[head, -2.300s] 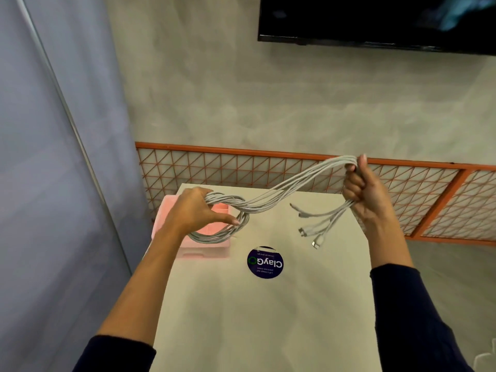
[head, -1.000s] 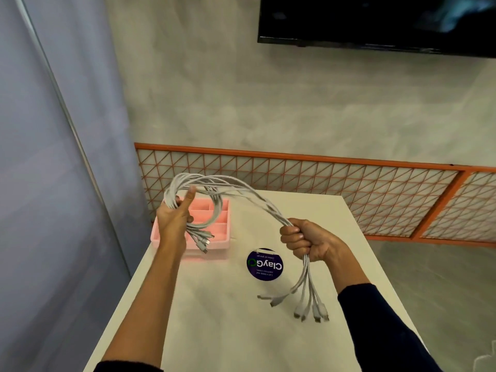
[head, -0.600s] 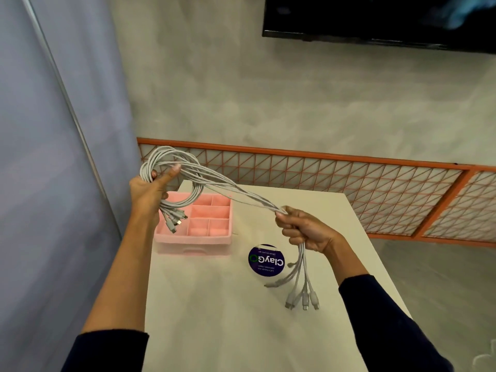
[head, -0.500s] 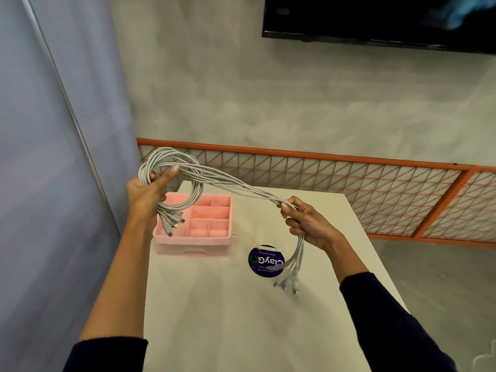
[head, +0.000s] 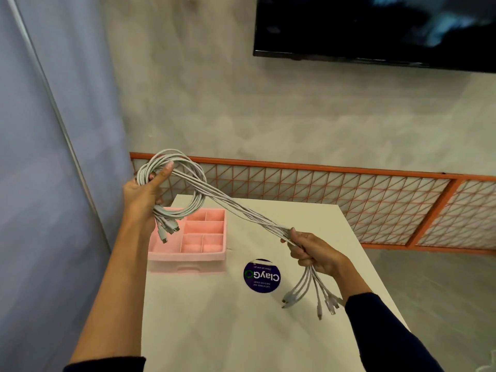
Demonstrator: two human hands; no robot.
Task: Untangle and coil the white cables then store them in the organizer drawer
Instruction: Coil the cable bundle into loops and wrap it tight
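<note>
A bundle of several white cables [head: 233, 205] stretches between my two hands above the white table [head: 214, 318]. My left hand [head: 143, 196] grips a coiled loop of the bundle, raised above the pink organizer drawer [head: 200, 237], thumb pressed along the loop; one set of plug ends dangles below it over the drawer. My right hand [head: 312, 251] is curled round the straight run of the cables lower and to the right, and the other plug ends hang from it just above the table. The drawer lies open on the table's left, its divided compartments showing.
A round dark-blue sticker [head: 261, 275] lies on the table between drawer and right hand. An orange mesh fence [head: 349, 200] runs behind the table. A blue curtain [head: 40, 157] hangs at left and a dark screen [head: 375, 28] is on the wall.
My left hand has stayed raised with the coil. My right hand slid a little down and right along the bundle and closed its fingers round it, so the free plug ends hang lower.
</note>
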